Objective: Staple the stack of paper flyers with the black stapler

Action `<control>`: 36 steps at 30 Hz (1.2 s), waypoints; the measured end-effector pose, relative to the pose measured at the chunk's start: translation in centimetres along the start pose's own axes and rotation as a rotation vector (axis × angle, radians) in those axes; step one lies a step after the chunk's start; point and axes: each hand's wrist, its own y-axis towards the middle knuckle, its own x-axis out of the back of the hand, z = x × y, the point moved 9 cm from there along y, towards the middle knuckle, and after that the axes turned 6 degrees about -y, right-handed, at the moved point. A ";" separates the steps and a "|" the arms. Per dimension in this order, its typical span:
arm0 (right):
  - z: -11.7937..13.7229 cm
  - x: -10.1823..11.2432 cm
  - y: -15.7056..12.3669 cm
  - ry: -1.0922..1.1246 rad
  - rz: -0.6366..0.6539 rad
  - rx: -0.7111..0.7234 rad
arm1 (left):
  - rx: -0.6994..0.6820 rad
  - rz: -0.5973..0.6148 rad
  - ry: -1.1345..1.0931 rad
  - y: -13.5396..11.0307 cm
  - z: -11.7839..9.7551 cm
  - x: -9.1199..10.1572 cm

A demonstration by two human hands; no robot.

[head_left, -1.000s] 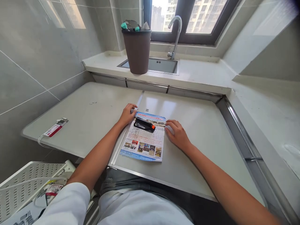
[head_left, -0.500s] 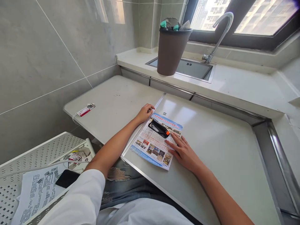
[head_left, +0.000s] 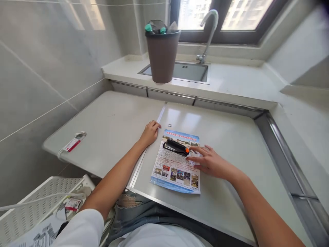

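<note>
Right grip [head_left: 209, 162] loosely spread, holding nothing, fingertips at orange end of stapler [head_left: 176, 146], contact unclear; left grip [head_left: 150, 133] half-curled on table [head_left: 221, 133], holding nothing; stapler glossy black, flat on blue-edged leaflet [head_left: 164, 162]; table pale, metal-seamed; beyond, brown bin [head_left: 163, 56], sink [head_left: 191, 71], tap [head_left: 214, 25], window [head_left: 194, 15].

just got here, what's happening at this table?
A person sits with both hands at a white table. The right hand is spread over the right side of a printed leaflet, fingertips by the orange end of a black stapler lying on it; whether they touch the stapler is unclear. The left hand rests on the table, left of the leaflet and apart from it. Neither hand visibly grips anything.
</note>
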 end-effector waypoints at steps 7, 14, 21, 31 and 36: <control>-4.3 1.2 -3.0 0.235 0.094 -0.056 | -0.198 0.021 -0.051 -1.1 -3.7 -0.8; -5.3 1.6 -3.0 0.364 -0.013 -0.037 | -0.551 0.312 -0.188 -3.2 -9.7 -4.0; -3.4 2.7 -1.0 0.387 -0.466 -0.103 | -0.600 0.384 -0.108 -3.4 -9.5 -4.9; -0.3 0.6 0.8 0.196 -0.457 -0.121 | -0.546 0.430 -0.150 -2.9 -9.5 -4.8; -0.4 0.3 0.9 0.193 -0.455 -0.108 | -0.532 0.440 -0.124 -2.9 -9.5 -4.7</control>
